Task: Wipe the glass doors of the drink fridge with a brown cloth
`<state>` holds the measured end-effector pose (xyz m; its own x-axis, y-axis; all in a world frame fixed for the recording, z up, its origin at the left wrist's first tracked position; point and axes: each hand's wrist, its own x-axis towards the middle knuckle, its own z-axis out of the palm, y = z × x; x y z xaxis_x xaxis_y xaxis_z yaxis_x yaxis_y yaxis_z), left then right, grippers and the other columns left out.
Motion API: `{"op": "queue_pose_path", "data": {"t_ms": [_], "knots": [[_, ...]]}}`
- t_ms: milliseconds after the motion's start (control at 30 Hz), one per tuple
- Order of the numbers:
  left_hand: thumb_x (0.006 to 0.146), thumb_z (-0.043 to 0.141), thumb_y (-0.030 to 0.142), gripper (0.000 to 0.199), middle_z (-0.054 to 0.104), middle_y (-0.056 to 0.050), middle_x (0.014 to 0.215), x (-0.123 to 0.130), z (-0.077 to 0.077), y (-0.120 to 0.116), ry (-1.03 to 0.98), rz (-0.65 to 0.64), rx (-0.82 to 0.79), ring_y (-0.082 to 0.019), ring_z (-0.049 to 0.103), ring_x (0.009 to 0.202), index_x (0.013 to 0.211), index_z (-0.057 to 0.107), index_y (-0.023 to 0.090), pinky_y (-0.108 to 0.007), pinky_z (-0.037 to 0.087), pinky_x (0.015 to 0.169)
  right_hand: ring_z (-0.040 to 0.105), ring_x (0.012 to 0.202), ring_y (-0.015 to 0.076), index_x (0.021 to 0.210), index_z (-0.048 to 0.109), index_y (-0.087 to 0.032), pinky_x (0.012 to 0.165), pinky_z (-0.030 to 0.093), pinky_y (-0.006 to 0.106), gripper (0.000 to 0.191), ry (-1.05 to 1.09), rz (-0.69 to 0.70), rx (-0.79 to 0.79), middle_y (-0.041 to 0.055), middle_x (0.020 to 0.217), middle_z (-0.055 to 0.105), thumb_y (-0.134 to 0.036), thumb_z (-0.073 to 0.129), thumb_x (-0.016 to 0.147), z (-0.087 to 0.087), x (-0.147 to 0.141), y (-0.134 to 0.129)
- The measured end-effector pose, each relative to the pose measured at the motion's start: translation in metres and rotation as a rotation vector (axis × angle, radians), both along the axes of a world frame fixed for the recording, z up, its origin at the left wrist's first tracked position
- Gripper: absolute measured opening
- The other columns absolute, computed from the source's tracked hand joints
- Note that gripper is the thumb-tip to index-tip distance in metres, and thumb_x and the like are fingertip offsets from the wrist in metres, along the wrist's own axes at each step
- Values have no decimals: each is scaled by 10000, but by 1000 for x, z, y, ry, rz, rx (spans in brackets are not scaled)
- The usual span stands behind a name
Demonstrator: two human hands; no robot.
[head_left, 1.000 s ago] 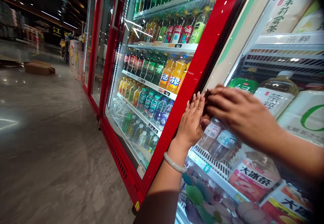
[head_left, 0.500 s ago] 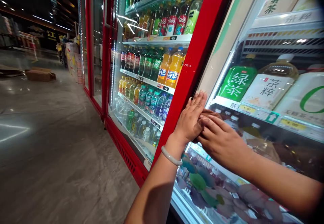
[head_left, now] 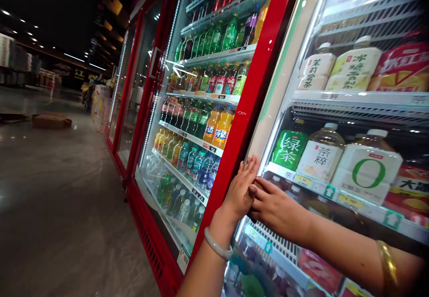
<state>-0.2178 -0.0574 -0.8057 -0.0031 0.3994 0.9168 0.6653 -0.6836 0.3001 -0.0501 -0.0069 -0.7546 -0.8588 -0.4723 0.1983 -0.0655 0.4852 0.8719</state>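
Observation:
My left hand lies with its fingers stretched along the pale door frame of the right drinks cooler, beside the red cooler's edge. A pale bangle circles that wrist. Close against it, my right hand rests on the edge of the glass door, fingers extended and lightly bent, thumb side near the left palm. Its fingertips are partly hidden. A gold bangle sits on the right forearm. Behind the glass, nearest the hands, stand a green-labelled tea bottle and a white-labelled tea bottle.
On the left, a red-framed cooler holds rows of bottled drinks, including orange soda bottles. Its long door handle is farther off. Grey shiny floor runs alongside, with a cardboard box lying at the far left.
The view has tilted upward, showing more upper shelves and the gold bangle. Both hands stay together at the door edge and appear lower in the picture.

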Motion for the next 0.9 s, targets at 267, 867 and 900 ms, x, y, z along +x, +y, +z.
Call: {"op": "queue_pose_path", "data": {"t_ms": [267,867,900], "knots": [[940,66,876,1026,260,-83,1790,2,110,20,26,32,173,-235,166,1686,1726,223,236,-488,141,1394,605,1317,330,1105,822,-227,1161,497,536,235,405,-166,51,78,1263,760,-250,645,952,102,-5,-8],[978,33,837,1003,201,-111,1810,17,238,33,102,223,129,-208,157,1690,1726,184,186,-437,77,1390,402,1513,407,1411,676,-164,1209,297,711,487,555,-231,69,173,1568,570,-359,565,979,220,10,5],[976,53,846,1015,199,-123,1809,17,241,34,111,230,124,-213,157,1690,1725,185,173,-438,78,1389,410,1518,372,1361,711,-196,1219,314,678,430,507,-229,81,138,1563,584,-337,546,990,226,13,6]]}}
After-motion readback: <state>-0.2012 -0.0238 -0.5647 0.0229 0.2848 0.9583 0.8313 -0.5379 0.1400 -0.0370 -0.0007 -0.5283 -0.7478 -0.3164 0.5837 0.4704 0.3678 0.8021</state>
